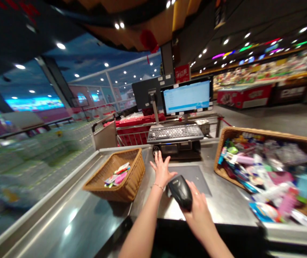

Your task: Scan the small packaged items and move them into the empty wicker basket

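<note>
My right hand [198, 206] is wrapped round a black handheld barcode scanner [180, 192], raised over the steel counter. Just left of it, my left hand [161, 171] reaches forward with its fingers spread and holds nothing. Its fingertips are near the black device [177, 148] under the keyboard [174, 133]; I cannot tell whether they touch it. A wicker basket [134, 181] with a few small packaged items [119, 176] stands to the left of that hand. Below and behind the scanner lies a flat grey panel [200, 179] in the counter.
On the right, a large wicker basket [222, 157] is heaped with mixed packaged goods [274, 175], some over its front edge. A lit monitor [188, 96] stands behind the keyboard, beside a second screen's back [145, 93]. Behind them is a shopping cart [132, 134].
</note>
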